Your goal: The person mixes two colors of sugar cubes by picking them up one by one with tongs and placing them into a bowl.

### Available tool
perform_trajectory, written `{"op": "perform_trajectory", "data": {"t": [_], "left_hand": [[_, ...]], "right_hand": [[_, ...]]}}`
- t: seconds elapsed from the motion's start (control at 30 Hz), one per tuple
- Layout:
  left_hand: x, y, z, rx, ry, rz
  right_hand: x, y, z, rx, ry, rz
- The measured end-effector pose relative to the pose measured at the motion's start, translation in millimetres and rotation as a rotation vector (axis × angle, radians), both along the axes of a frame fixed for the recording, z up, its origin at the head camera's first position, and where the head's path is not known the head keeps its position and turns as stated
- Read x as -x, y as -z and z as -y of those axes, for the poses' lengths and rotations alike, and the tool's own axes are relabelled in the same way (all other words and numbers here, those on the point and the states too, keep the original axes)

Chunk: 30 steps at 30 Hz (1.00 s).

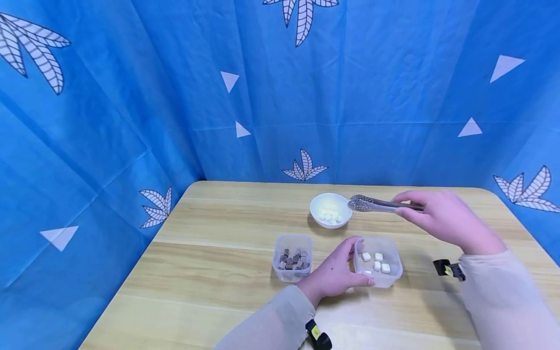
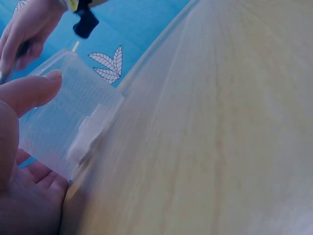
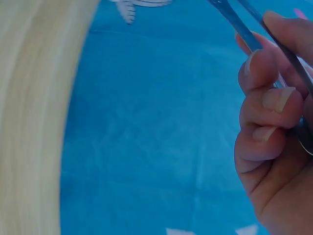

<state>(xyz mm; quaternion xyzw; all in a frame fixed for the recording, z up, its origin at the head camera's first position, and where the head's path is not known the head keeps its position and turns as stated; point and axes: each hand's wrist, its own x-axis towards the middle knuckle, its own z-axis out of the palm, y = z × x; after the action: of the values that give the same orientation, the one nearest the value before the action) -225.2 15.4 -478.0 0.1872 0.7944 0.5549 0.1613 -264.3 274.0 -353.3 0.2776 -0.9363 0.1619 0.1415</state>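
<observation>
My right hand (image 1: 446, 218) grips a pair of metal tongs (image 1: 380, 203), its fingers curled round the two arms in the right wrist view. The perforated tong heads point left, at the right rim of a white bowl (image 1: 318, 217) in the head view, and nothing shows between them. Pale cubes (image 1: 330, 215) lie in that bowl. My left hand (image 1: 334, 272) holds a clear plastic container (image 1: 393, 278) from its left side, thumb at the near side and fingers at the far side. Several white cubes (image 1: 378, 256) rest on its bottom.
Left of my left hand stands a second clear container (image 1: 294, 277) with dark brown and greyish cubes (image 1: 295, 260). Everything stands on a light wooden table (image 1: 210, 253). A blue curtain (image 1: 280, 97) with leaf and triangle prints hangs behind the table and along its left side.
</observation>
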Motion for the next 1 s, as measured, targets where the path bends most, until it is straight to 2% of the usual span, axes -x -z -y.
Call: {"op": "perform_trajectory", "data": {"t": [0.17, 0.3, 0.47, 0.77, 1.0], "left_hand": [[-0.3, 0.7, -0.9, -0.005, 0.002, 0.004], [-0.4, 0.7, -0.4, 0.002, 0.000, 0.010], [0.8, 0.2, 0.8, 0.006, -0.004, 0.001], [0.8, 1.8, 1.5, 0.014, -0.007, -0.012], [0.1, 1.2, 1.1, -0.002, 0.012, -0.019]], "right_hand": [[22.2, 6.7, 12, -0.037, -0.021, 0.014], [27.5, 7.1, 17, -0.055, -0.006, 0.054], [29.9, 7.6, 20, -0.060, 0.009, 0.062], [25.1, 7.2, 16, -0.066, 0.024, 0.064], [8.0, 2.8, 3, -0.042, 0.043, 0.065]]}}
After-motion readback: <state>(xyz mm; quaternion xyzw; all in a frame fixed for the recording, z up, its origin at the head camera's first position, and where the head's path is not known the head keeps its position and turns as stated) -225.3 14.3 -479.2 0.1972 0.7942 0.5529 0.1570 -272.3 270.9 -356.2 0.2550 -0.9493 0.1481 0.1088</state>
